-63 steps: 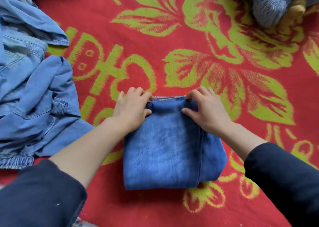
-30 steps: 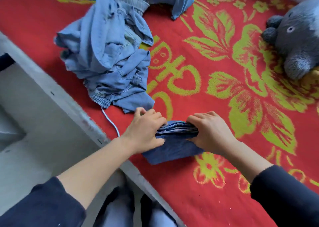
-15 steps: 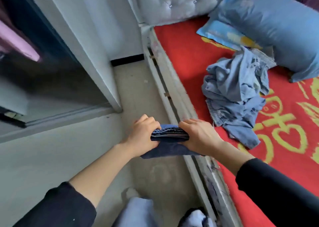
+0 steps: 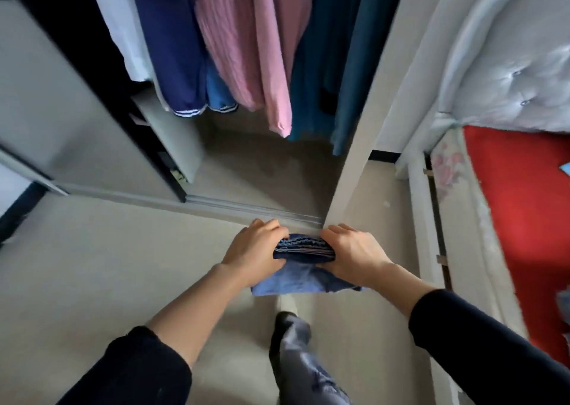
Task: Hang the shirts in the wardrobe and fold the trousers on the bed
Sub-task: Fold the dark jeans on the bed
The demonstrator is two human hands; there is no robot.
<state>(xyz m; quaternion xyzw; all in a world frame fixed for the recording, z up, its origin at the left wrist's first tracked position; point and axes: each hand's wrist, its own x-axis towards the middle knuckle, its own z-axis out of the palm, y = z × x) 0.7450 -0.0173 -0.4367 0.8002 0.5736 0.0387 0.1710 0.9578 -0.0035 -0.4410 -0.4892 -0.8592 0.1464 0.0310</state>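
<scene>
Left hand and right hand clamped on folded jeans, carried to open wardrobe; stowing on its floor judged next.

Folded blue denim trousers, ribbed pink knit garment, glossy tufted headboard

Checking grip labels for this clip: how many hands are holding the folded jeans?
2. The left hand grips the folded jeans on their left side, the right hand on their right; neither is hidden.
</scene>
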